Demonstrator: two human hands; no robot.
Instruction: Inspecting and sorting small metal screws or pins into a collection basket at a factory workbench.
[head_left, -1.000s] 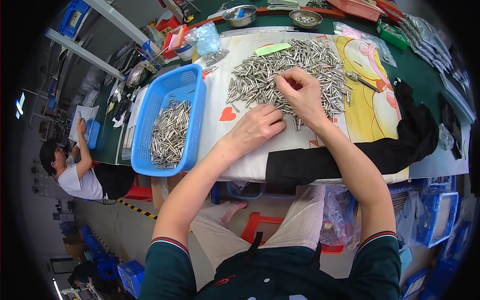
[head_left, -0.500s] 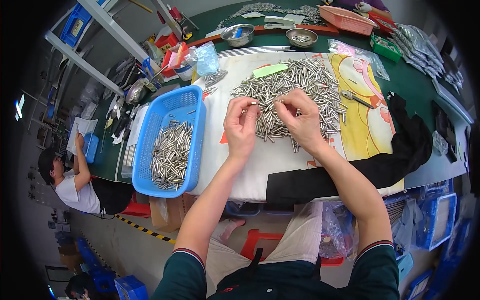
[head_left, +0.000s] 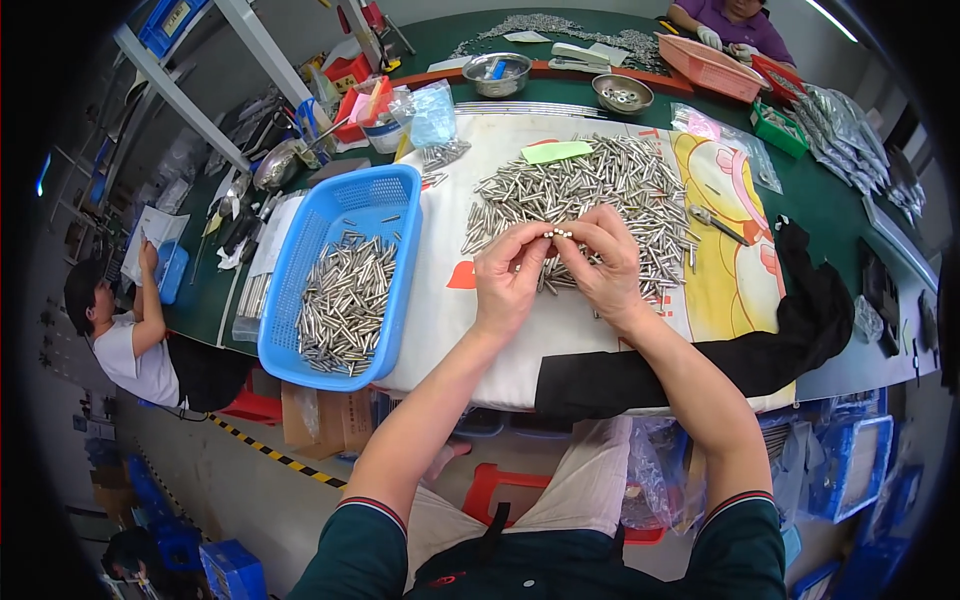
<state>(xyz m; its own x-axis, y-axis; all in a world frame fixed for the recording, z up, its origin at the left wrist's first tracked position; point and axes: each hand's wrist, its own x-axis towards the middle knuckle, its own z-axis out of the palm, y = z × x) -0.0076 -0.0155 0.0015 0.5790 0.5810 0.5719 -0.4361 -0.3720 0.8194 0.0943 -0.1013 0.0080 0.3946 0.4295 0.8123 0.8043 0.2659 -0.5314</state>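
Above the near edge of a wide heap of silvery metal pins (head_left: 590,185), my two hands meet fingertip to fingertip. My left hand (head_left: 508,278) pinches short metal pins (head_left: 550,234) between thumb and fingers. Pins also sit in the pinch of my right hand (head_left: 606,262), their bright round ends nearly touching those on the left. Fingers hide most of their length, and I cannot tell how many there are. To the left, a blue perforated basket (head_left: 408,250) contains a pile of similar pins (head_left: 345,310).
A light green slip (head_left: 556,152) lies on the heap. Right of it is a dark-handled tool (head_left: 720,225). Black cloth (head_left: 640,378) drapes over the near edge. Metal bowls (head_left: 497,75) and a pink basket (head_left: 710,68) stand farther back. One person sits left, another across the table.
My hands have come together, bringing the pins' ends close to each other. The view has shifted slightly, showing more of the person across the table.
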